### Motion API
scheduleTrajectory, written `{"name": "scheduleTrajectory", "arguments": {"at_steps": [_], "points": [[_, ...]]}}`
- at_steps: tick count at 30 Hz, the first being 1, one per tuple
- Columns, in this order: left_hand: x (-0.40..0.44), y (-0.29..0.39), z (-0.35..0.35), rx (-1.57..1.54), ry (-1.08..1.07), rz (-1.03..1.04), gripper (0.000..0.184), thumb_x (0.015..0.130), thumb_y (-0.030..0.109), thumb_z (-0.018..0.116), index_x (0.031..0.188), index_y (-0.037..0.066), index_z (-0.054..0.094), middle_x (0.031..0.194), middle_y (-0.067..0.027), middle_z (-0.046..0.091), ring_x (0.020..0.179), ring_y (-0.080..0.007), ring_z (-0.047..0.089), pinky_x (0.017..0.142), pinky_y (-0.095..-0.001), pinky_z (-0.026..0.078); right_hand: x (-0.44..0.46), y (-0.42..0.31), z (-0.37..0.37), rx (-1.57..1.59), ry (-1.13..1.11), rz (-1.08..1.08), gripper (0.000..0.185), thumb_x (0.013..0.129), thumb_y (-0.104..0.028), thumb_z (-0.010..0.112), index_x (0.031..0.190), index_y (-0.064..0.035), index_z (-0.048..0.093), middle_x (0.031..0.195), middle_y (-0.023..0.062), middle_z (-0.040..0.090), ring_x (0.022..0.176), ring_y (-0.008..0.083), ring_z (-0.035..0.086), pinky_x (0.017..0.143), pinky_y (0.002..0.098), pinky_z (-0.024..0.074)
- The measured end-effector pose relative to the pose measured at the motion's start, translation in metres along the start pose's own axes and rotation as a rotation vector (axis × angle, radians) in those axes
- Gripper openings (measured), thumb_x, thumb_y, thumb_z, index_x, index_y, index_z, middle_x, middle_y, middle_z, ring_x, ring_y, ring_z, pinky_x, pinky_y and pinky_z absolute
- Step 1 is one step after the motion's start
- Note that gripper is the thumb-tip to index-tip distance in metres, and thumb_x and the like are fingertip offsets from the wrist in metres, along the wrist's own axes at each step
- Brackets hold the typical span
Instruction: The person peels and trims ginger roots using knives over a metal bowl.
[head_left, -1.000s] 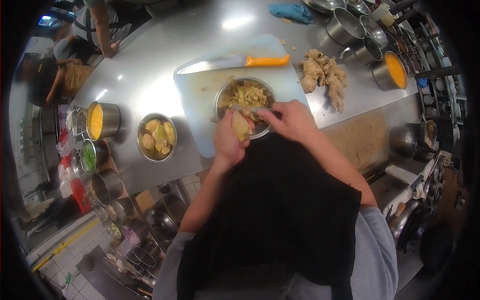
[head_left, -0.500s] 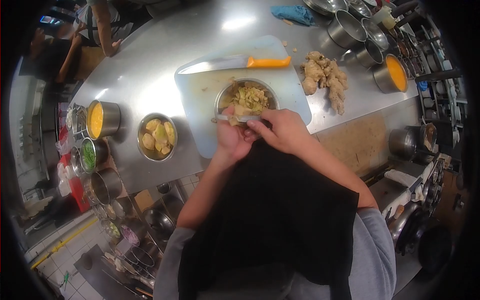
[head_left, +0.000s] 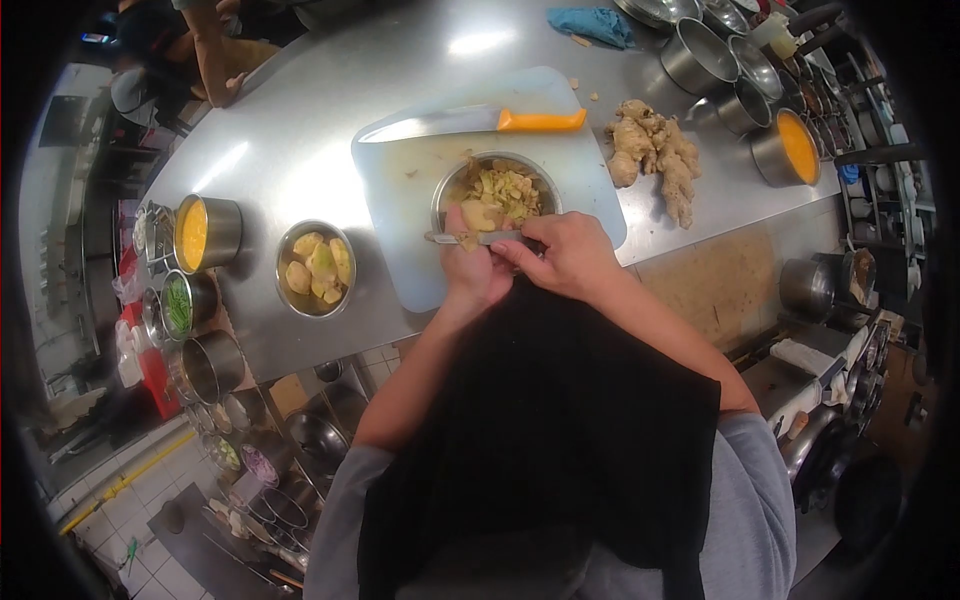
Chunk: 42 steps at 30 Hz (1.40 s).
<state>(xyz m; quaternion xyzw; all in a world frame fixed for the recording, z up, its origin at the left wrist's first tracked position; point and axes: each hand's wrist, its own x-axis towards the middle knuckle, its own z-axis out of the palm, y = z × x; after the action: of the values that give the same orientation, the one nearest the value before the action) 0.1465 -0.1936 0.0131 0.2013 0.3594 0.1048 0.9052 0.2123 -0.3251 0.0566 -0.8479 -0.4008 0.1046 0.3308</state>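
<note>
My left hand [head_left: 475, 270] grips a peeled-looking ginger piece [head_left: 480, 214] over the near edge of a steel bowl [head_left: 437, 200] of peelings. My right hand [head_left: 575, 255] is closed on a small knife or peeler [head_left: 470, 238], its blade lying across the near side of the piece. The bowl stands on a pale cutting board [head_left: 395, 190]. Beyond it lies a large knife with an orange handle [head_left: 543, 121]. Unpeeled ginger [head_left: 655, 150] rests right of the board, and a bowl of peeled pieces [head_left: 317, 268] stands to the left.
Pots of orange liquid stand at the left [head_left: 206, 235] and right [head_left: 786, 150]. Steel pots [head_left: 700, 58] and a blue cloth [head_left: 590, 27] are at the far right. Another person's arm [head_left: 210, 55] leans on the table's far left edge. A pot of greens [head_left: 188, 303] sits at the left.
Since a second ago my left hand has turned and lowered the ginger piece, and my right hand has moved nearer with the blade across it. The other people at the far left have shifted.
</note>
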Motion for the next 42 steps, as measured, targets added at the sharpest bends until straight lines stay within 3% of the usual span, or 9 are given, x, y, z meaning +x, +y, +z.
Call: {"name": "scheduleTrajectory", "arguments": {"at_steps": [6, 12, 15, 20, 26, 32, 36, 39, 42], "points": [[-0.010, 0.012, -0.007, 0.067, -0.054, -0.066, 0.050, 0.110, 0.051, 0.027, 0.106, 0.013, 0.058, 0.079, -0.0021, 0.059, 0.048, -0.0110, 0.037, 0.043, -0.0266, 0.027, 0.002, 0.010, -0.002, -0.025, -0.020, 0.091, 0.048, 0.093, -0.052, 0.067, 0.072, -0.0091, 0.071, 0.064, 0.0150, 0.066, 0.064, 0.0390, 0.066, 0.060, 0.0481, 0.0524], [-0.029, 0.016, -0.011, 0.098, 0.029, -0.068, 0.048, 0.110, 0.049, 0.026, 0.104, 0.012, 0.057, 0.075, -0.0042, 0.056, 0.046, -0.0100, 0.032, 0.042, -0.0271, 0.025, 0.002, 0.035, -0.014, -0.019, -0.044, 0.359, 0.053, 0.094, -0.054, 0.065, 0.072, -0.0072, 0.071, 0.065, 0.0175, 0.066, 0.065, 0.0409, 0.066, 0.061, 0.0487, 0.0528], [-0.025, 0.022, 0.007, 0.139, 0.169, -0.105, 0.047, 0.111, 0.048, 0.026, 0.103, 0.012, 0.056, 0.074, -0.0045, 0.056, 0.046, -0.0101, 0.033, 0.042, -0.0267, 0.025, 0.006, 0.022, -0.016, -0.001, -0.046, 0.353, 0.053, 0.095, -0.055, 0.064, 0.072, -0.0070, 0.071, 0.066, 0.0179, 0.066, 0.066, 0.0413, 0.066, 0.062, 0.0488, 0.0529], [-0.010, 0.010, -0.007, 0.210, -0.011, -0.001, 0.047, 0.111, 0.050, 0.027, 0.105, 0.013, 0.055, 0.076, -0.0047, 0.058, 0.048, -0.0102, 0.039, 0.042, -0.0259, 0.027, 0.003, -0.002, -0.011, -0.047, -0.095, 0.029, 0.051, 0.095, -0.054, 0.062, 0.075, -0.0085, 0.071, 0.066, 0.0167, 0.067, 0.066, 0.0409, 0.066, 0.062, 0.0492, 0.0527], [-0.020, 0.018, -0.005, 0.205, -0.045, -0.011, 0.046, 0.111, 0.050, 0.027, 0.107, 0.014, 0.055, 0.076, -0.0048, 0.058, 0.049, -0.0120, 0.041, 0.042, -0.0267, 0.029, 0.010, 0.016, -0.017, 0.000, -0.031, 0.298, 0.047, 0.094, -0.049, 0.068, 0.073, -0.0067, 0.068, 0.064, 0.0169, 0.064, 0.063, 0.0416, 0.064, 0.057, 0.0478, 0.0497], [-0.017, 0.019, -0.012, 0.212, -0.095, -0.076, 0.045, 0.111, 0.049, 0.028, 0.109, 0.013, 0.056, 0.076, -0.0058, 0.057, 0.050, -0.0111, 0.039, 0.043, -0.0262, 0.029, 0.003, 0.004, -0.015, -0.022, -0.069, 0.054, 0.055, 0.096, -0.056, 0.061, 0.075, -0.0066, 0.072, 0.071, 0.0181, 0.069, 0.070, 0.0408, 0.067, 0.065, 0.0495, 0.0531], [-0.026, 0.022, -0.012, 0.222, -0.139, -0.061, 0.044, 0.111, 0.049, 0.031, 0.114, 0.012, 0.055, 0.076, -0.0058, 0.057, 0.049, -0.0102, 0.036, 0.044, -0.0250, 0.029, 0.008, 0.028, -0.019, -0.028, -0.108, 0.323, 0.057, 0.098, -0.056, 0.060, 0.078, -0.0033, 0.072, 0.072, 0.0203, 0.069, 0.070, 0.0417, 0.065, 0.065, 0.0486, 0.0517], [-0.029, 0.025, -0.003, 0.225, -0.059, -0.021, 0.040, 0.112, 0.046, 0.034, 0.121, 0.011, 0.052, 0.088, -0.0071, 0.060, 0.057, -0.0120, 0.043, 0.051, -0.0260, 0.034, 0.009, 0.019, -0.014, 0.184, -0.069, 0.362, 0.056, 0.099, -0.051, 0.060, 0.078, -0.0005, 0.071, 0.068, 0.0182, 0.066, 0.063, 0.0328, 0.065, 0.063, 0.0426, 0.0504], [-0.021, 0.021, -0.008, 0.121, -0.387, 0.038, 0.028, 0.111, 0.033, 0.042, 0.128, 0.011, 0.048, 0.113, -0.0105, 0.062, 0.084, -0.0169, 0.059, 0.068, -0.0302, 0.047, 0.009, 0.020, -0.004, 0.476, -0.070, 0.396, 0.053, 0.101, -0.047, 0.061, 0.082, 0.0021, 0.070, 0.065, 0.0120, 0.064, 0.062, 0.0197, 0.060, 0.062, 0.0369, 0.0481]]}}
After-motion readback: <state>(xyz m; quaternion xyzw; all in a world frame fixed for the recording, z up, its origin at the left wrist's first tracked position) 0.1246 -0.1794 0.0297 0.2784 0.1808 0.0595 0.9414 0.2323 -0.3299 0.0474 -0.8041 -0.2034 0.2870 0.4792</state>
